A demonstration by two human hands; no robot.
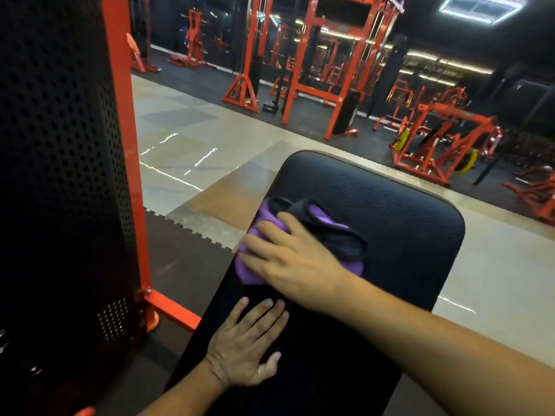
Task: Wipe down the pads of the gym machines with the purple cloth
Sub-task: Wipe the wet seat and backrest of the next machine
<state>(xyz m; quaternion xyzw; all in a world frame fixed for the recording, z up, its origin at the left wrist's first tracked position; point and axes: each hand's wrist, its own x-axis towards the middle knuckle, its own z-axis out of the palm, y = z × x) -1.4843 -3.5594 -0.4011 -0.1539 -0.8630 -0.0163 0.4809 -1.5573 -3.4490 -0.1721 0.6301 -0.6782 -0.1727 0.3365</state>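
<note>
In the head view, a purple cloth is seen on a long black pad of a gym machine. The cloth is crumpled, and a darker, almost black part of it, with a rolled edge, is folded over the top toward the right. Purple parts are shown at the left edge of the pad, in a small opening in the middle of the dark fold, and at the lower right beside the wrist. The pad is covered with a finely grained black material, and its far end is rounded.

The right hand is laid on top of the cloth, palm down. Its fingers are spread and only lightly bent, and the cloth is pressed by them against the pad near the pad's left edge. The cloth is not wrapped by the fingers.

The left hand is placed flat on the pad, nearer to the person and just below the right hand. Its fingers are straight and close together, and nothing is held in it.

To the left, a black perforated panel in an orange frame is seen. Other orange machines are seen in the background, on dark mats beyond a pale tiled floor.
</note>
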